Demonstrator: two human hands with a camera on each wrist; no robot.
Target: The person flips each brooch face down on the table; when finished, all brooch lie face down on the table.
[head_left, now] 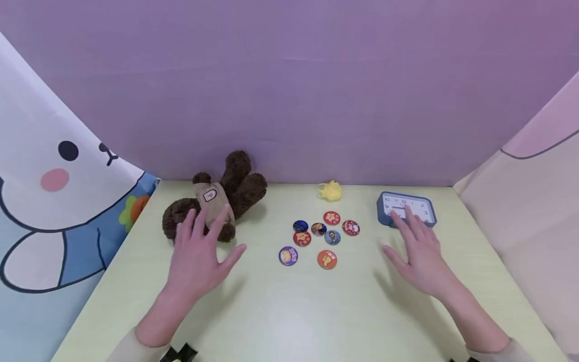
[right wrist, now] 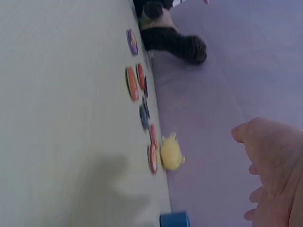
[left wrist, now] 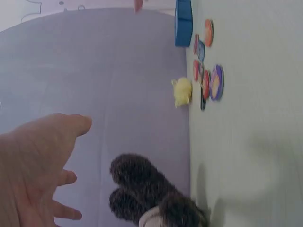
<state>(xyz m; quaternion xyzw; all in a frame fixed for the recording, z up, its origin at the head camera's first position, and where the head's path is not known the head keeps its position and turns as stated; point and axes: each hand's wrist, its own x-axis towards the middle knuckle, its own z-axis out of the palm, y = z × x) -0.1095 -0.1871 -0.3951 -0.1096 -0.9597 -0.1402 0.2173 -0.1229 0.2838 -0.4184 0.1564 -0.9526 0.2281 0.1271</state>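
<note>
My left hand (head_left: 195,256) hovers with spread fingers in front of a dark brown plush toy (head_left: 244,193) in a beige outfit, which lies on its side. Held over the table on the other side, my right hand (head_left: 420,259) has its fingers apart and overlaps the lower part of a blue clock (head_left: 418,203) in the head view. Neither hand holds anything. Between them lie several round badges, among them a purple one (head_left: 288,256), an orange one (head_left: 327,259) and a red one (head_left: 351,228). Behind these sits a small yellow toy (head_left: 330,191).
The pale table (head_left: 289,311) ends at a purple cloth backdrop (head_left: 289,100). A printed cloth with a white cartoon animal (head_left: 54,211) hangs at the left, and a pale pink cloth (head_left: 534,201) at the right.
</note>
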